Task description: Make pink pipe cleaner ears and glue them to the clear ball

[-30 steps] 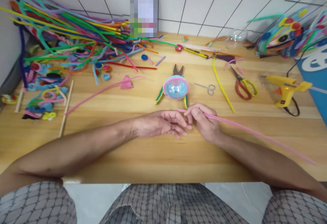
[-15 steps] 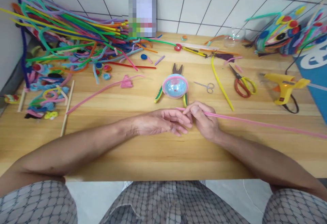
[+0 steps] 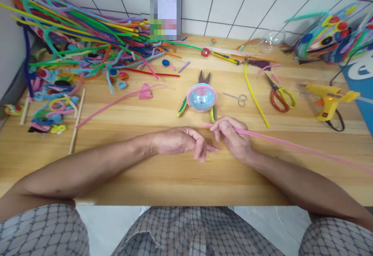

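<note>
Between the thumb and fingers of my right hand (image 3: 233, 137) runs a long pink pipe cleaner (image 3: 279, 140). Its short end pokes out to the left, and the long part trails off past the right edge. My left hand (image 3: 186, 143) hovers just left of it, fingers loosely bent and apart, holding nothing. Beyond both hands, a clear dome with a pink rim and blue inside (image 3: 201, 98) rests on pliers (image 3: 182, 107) with green and yellow handles.
Small scissors (image 3: 237, 98), a yellow pipe cleaner (image 3: 255, 98), larger scissors (image 3: 279, 96) and a yellow glue gun (image 3: 328, 98) lie to the right. Colourful pipe cleaners (image 3: 96, 26) are heaped at the back left. A wooden stick (image 3: 77, 121) lies left.
My left hand's fingers have curled downward and drawn slightly away from my right hand. The right hand keeps its hold on the pink pipe cleaner, whose trailing part has dipped a little.
</note>
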Demonstrator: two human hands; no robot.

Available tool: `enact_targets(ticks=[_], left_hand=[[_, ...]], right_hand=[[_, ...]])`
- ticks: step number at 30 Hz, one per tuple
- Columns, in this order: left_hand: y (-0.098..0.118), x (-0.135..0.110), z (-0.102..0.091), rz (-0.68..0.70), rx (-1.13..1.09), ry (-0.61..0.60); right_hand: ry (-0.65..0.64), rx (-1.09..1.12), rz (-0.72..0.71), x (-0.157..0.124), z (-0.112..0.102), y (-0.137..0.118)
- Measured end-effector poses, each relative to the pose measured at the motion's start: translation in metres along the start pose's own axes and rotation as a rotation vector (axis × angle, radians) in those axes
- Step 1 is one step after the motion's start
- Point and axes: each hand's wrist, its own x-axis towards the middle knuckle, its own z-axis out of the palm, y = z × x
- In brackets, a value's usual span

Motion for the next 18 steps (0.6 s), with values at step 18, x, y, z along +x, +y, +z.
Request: enact_targets(ticks=[18], left_hand=[[0.0096, -0.0026, 0.0076, -0.023, 0.043, 0.055]], right_hand=[[0.041, 0.019, -0.008, -0.0005, -0.0003, 0.0033]])
